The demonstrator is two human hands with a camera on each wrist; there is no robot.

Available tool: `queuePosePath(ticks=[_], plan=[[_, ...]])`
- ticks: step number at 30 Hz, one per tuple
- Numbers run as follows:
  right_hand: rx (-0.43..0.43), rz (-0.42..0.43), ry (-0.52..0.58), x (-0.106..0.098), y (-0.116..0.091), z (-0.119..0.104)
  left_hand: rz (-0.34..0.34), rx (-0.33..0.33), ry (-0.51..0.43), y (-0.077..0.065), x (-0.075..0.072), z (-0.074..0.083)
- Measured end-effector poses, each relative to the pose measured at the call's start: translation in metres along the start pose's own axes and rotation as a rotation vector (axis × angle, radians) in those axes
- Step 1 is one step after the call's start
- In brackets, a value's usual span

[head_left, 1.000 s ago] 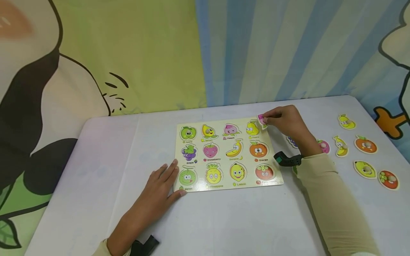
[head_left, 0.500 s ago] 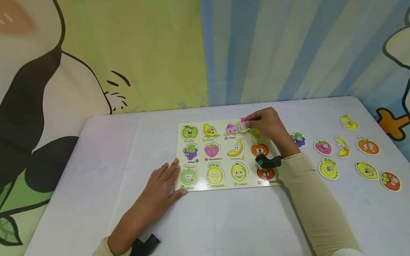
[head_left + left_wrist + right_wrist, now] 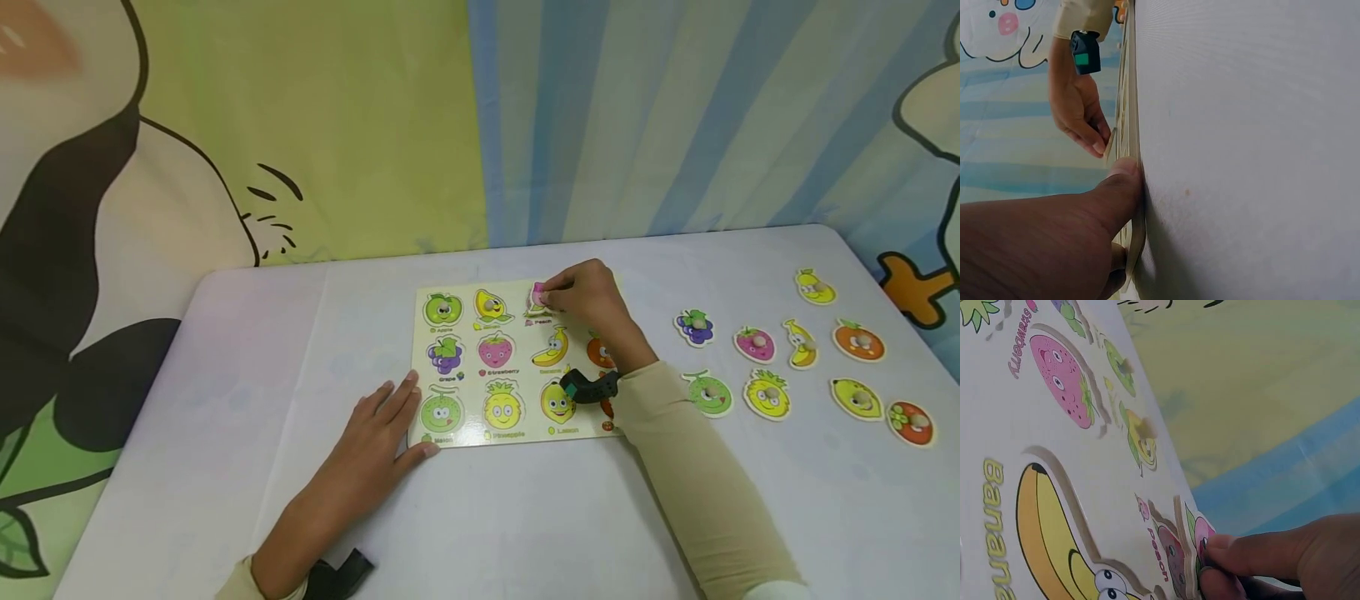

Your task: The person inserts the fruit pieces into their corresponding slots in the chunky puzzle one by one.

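Observation:
A cream wooden fruit puzzle board [image 3: 471, 408] lies on the white table. My left hand [image 3: 367, 442] rests at its left edge, fingers extended and thumb by the near corner. My right hand [image 3: 588, 300] pinches the pink peach puzzle piece [image 3: 536, 298] between thumb and fingers. In the right wrist view that peach piece [image 3: 1202, 532] stands tilted right beside the printed peach recess [image 3: 1170, 556]. The knobbed apple piece [image 3: 443, 309] and yellow mango-shaped piece [image 3: 490, 306] sit in their recesses. My right forearm hides part of the board's right side.
To the right of the board lie loose pieces: grapes [image 3: 694, 327], melon [image 3: 708, 394], strawberry [image 3: 754, 344], pineapple [image 3: 767, 394], banana [image 3: 801, 343], pear [image 3: 815, 287], orange [image 3: 859, 341], lemon [image 3: 857, 399] and tomato [image 3: 911, 423]. A cartoon-printed cloth [image 3: 360, 125] hangs behind the table.
My right hand has carried the peach piece leftward across the board, from its top right corner to the peach recess. The left hand stays at the board's edge.

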State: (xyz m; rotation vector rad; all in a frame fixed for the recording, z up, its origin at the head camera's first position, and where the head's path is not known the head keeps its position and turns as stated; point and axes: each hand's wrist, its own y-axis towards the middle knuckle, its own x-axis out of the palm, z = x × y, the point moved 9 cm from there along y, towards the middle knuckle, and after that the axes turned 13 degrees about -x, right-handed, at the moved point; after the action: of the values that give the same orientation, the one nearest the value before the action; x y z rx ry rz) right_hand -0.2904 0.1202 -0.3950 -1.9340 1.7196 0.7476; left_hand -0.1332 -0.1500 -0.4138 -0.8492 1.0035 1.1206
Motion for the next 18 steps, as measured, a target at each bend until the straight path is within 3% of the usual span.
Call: queuePosePath(ticks=[14,18], plan=[[-0.008,0.034,0.005,0.008,-0.002,0.004,-0.021,-0.036,-0.004,0.001,0.001,-0.001],[0.045,0.052,0.061,0.011,-0.005,0.012,-0.017,-0.03,0.001,0.001,0.0,-0.001]])
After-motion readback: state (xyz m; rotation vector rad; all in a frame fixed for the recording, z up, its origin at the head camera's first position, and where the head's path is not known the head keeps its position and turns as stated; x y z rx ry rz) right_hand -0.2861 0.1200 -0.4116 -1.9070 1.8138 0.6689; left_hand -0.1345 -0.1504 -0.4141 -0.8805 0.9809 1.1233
